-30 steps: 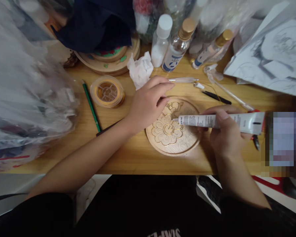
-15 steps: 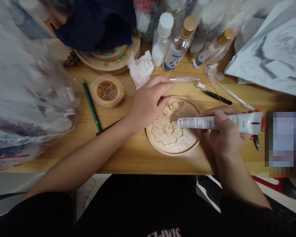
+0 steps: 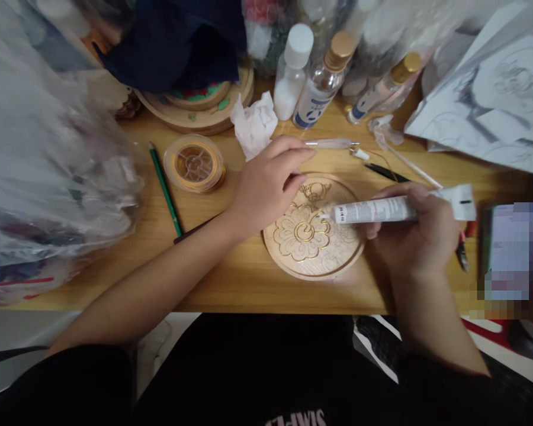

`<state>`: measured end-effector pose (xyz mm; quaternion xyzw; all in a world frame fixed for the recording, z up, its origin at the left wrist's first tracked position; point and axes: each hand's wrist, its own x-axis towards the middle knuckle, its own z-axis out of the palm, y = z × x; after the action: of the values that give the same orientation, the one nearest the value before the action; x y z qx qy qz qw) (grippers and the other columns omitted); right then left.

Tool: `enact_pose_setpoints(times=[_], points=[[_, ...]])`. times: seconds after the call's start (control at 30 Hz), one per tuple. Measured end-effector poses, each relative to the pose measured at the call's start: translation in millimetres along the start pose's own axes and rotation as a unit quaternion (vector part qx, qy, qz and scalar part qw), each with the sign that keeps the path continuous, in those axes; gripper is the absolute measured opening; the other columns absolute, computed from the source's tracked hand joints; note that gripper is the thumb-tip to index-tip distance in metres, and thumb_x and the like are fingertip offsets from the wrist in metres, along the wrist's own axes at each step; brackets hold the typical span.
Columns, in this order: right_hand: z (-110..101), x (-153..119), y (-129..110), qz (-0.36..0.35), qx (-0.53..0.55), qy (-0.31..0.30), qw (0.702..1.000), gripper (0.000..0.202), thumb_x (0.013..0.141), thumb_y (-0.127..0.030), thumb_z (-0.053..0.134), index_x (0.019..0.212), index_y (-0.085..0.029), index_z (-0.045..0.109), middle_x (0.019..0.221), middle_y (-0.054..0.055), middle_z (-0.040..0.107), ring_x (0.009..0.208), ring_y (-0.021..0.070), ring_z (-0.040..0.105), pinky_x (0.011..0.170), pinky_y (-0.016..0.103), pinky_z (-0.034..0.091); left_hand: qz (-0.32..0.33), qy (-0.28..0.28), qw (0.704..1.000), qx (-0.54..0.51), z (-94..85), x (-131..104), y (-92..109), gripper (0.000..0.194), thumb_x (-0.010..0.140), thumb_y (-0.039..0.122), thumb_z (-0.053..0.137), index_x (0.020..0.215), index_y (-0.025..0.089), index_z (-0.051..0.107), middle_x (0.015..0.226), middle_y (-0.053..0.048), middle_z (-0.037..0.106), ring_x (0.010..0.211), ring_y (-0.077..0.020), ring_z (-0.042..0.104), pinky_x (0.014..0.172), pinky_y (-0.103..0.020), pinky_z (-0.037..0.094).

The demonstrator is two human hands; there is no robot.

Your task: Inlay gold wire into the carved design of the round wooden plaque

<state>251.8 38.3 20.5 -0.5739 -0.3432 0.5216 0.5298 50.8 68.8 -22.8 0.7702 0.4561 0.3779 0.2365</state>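
Observation:
A round wooden plaque point(image 3: 288, 254) with a raised rim lies on the table, its face bearing a flower outlined in gold wire and pencilled lines. My left hand point(image 3: 273, 177) rests at its upper left edge, fingers stretched out and holding nothing. In my right hand point(image 3: 426, 236) is a white glue tube point(image 3: 377, 210), gripped around its rear half and held nearly level. The tube's pale nozzle points left, over the upper right petals of the flower. Whether the tip touches the wood I cannot tell.
Left of the plaque are a spool of gold wire point(image 3: 194, 164) and a green pencil point(image 3: 165, 188). Crumpled tissue point(image 3: 254, 123), several bottles point(image 3: 317, 83), a white pen-like tool point(image 3: 331, 143) and black tweezers point(image 3: 386, 171) lie beyond. A phone point(image 3: 510, 248) sits at right, a plastic bag point(image 3: 48, 165) at left.
My right hand has moved the glue tube slightly to the right, its nozzle shifting away from the flower's middle. The left hand and the plaque have stayed in place.

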Motion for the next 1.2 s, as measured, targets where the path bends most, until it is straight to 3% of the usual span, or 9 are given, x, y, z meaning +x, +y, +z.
enact_pose_setpoints(times=[0.13,0.37,0.63,0.77,0.97,1.03,1.2], points=[[-6,11,-3,0.032,0.025,-0.06,0.997,0.022,0.064,-0.039,0.064,0.055,-0.02,0.071,0.03,-0.001,0.047,0.024,0.0124,0.039,0.025,0.025,0.025,-0.002,0.009,1.0,-0.002,-0.2,0,2,0.024,0.092,0.014,0.058,0.114,0.023,0.062,0.12,-0.005,0.065,0.115,-0.0218,0.065,0.094,-0.038,0.059],[-14,15,0,0.035,0.04,-0.076,0.996,0.024,0.069,-0.04,0.064,0.058,-0.02,0.071,0.032,0.0,0.046,0.025,0.0119,0.037,0.025,0.026,0.02,-0.016,-0.001,1.0,-0.003,-1.9,1,4,0.026,0.091,0.012,0.059,0.113,0.024,0.062,0.121,-0.005,0.064,0.115,-0.0224,0.064,0.089,-0.036,0.06],[-26,25,-3,0.056,0.074,-0.124,0.988,0.019,0.066,-0.043,0.065,0.063,-0.025,0.064,0.033,-0.007,0.032,0.028,0.0106,0.03,0.029,0.025,0.012,-0.021,-0.005,1.0,-0.005,-2.7,1,6,0.025,0.09,0.012,0.06,0.112,0.023,0.063,0.121,-0.005,0.065,0.113,-0.0218,0.065,0.086,-0.034,0.06],[-19,20,-2,0.0,0.063,-0.103,0.993,0.021,0.071,-0.042,0.062,0.063,-0.023,0.066,0.034,-0.004,0.039,0.028,0.0107,0.035,0.029,0.025,0.019,-0.014,-0.002,1.0,-0.008,-2.5,1,6,0.026,0.09,0.011,0.06,0.113,0.022,0.063,0.121,-0.006,0.065,0.114,-0.0221,0.064,0.087,-0.034,0.06],[1,-7,5,-0.059,-0.002,0.001,0.998,0.017,0.071,-0.031,0.067,0.06,-0.019,0.067,0.05,0.0,0.06,0.033,0.0122,0.048,0.03,0.027,0.033,-0.021,-0.002,1.0,-0.002,-2.5,1,6,0.026,0.09,0.011,0.059,0.113,0.023,0.064,0.121,-0.005,0.066,0.114,-0.0216,0.065,0.087,-0.034,0.06],[3,-13,7,-0.065,-0.031,-0.017,0.997,0.016,0.076,-0.032,0.069,0.065,-0.02,0.069,0.057,0.0,0.063,0.038,0.0119,0.051,0.032,0.027,0.037,-0.021,-0.002,1.0,-0.003,-2.5,1,6,0.026,0.09,0.011,0.059,0.112,0.024,0.064,0.121,-0.005,0.066,0.114,-0.0215,0.064,0.087,-0.034,0.06],[-1,-14,12,-0.081,-0.067,-0.067,0.992,0.022,0.085,-0.041,0.067,0.071,-0.025,0.069,0.053,-0.002,0.059,0.04,0.0129,0.051,0.034,0.027,0.041,-0.026,-0.009,1.0,-0.011,-2.4,1,5,0.025,0.092,0.013,0.056,0.113,0.026,0.064,0.122,-0.004,0.065,0.115,-0.0227,0.064,0.085,-0.035,0.061]])
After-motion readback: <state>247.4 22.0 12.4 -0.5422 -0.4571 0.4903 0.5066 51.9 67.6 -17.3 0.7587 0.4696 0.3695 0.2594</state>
